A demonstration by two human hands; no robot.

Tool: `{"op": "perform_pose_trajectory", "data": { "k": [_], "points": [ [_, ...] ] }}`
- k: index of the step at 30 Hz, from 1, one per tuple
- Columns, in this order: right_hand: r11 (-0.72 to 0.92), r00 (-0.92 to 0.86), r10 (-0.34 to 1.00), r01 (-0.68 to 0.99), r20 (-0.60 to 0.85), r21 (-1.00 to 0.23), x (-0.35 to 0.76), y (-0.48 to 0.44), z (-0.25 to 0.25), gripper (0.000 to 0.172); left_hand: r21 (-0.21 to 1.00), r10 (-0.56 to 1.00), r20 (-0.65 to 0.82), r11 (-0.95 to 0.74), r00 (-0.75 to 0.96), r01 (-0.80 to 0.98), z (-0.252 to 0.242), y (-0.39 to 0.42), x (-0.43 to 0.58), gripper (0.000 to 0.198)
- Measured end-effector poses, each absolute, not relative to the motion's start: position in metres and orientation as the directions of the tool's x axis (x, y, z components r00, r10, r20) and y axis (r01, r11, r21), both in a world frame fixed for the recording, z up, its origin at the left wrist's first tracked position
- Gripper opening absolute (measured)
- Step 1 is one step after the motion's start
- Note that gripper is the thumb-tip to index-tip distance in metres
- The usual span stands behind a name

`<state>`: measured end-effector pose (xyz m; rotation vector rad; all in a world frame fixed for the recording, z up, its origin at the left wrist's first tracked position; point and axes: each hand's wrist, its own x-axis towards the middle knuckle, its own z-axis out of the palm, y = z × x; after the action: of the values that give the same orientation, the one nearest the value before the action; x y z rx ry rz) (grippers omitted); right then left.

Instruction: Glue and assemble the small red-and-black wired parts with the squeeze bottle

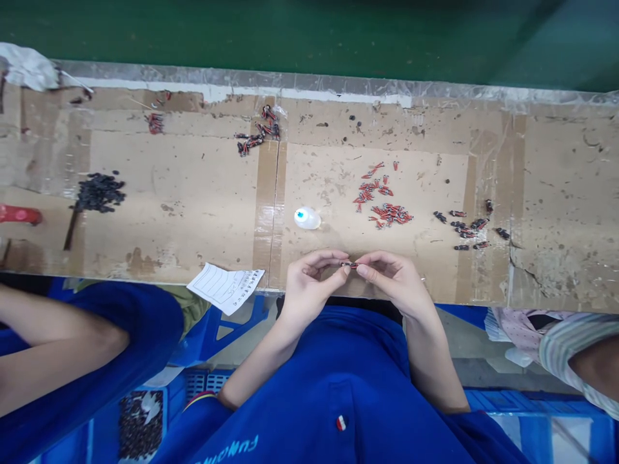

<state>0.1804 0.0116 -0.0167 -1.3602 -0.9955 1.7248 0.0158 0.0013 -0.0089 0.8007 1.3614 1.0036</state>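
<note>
Your left hand (pixel 314 283) and right hand (pixel 394 277) pinched a small part (pixel 349 265) between them, right of the bottle (pixel 309 218) and nearer you. A loose pinch could have dropped it; a careless reach could have knocked the bottle.

Before me, cardboard-covered workbench (pixel 193 219), brown-taped seams (pixel 265 206), plain green surface (pixel 309 35) running alongside, blue plastic crates (pixel 503 403) below, grey floor (pixel 464 351).
</note>
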Motion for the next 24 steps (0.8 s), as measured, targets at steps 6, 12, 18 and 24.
{"op": "perform_pose_trajectory", "data": {
  "k": [6,12,18,24],
  "points": [
    [-0.496,-0.224,0.859,-0.145,-0.46,-0.856,0.182,0.01,-0.016,0.034,0.886,0.895,-0.445,0.438,-0.02,-0.151,-0.009,0.003,0.016,0.025],
    [-0.494,-0.242,0.858,-0.145,-0.453,-0.857,0.185,0.01,-0.017,0.033,0.884,0.892,-0.452,0.447,0.0,-0.139,-0.007,0.004,0.017,0.029],
    [-0.355,-0.232,0.91,-0.004,-0.345,-0.935,0.185,0.006,-0.014,0.03,0.949,0.946,-0.316,0.313,-0.078,-0.045,0.001,-0.001,0.023,0.023],
    [0.006,-0.254,0.964,0.314,-0.078,-0.949,0.187,0.0,0.002,0.011,0.969,0.974,-0.208,0.218,-0.094,0.117,0.007,-0.01,0.022,0.021]
  ]
}}
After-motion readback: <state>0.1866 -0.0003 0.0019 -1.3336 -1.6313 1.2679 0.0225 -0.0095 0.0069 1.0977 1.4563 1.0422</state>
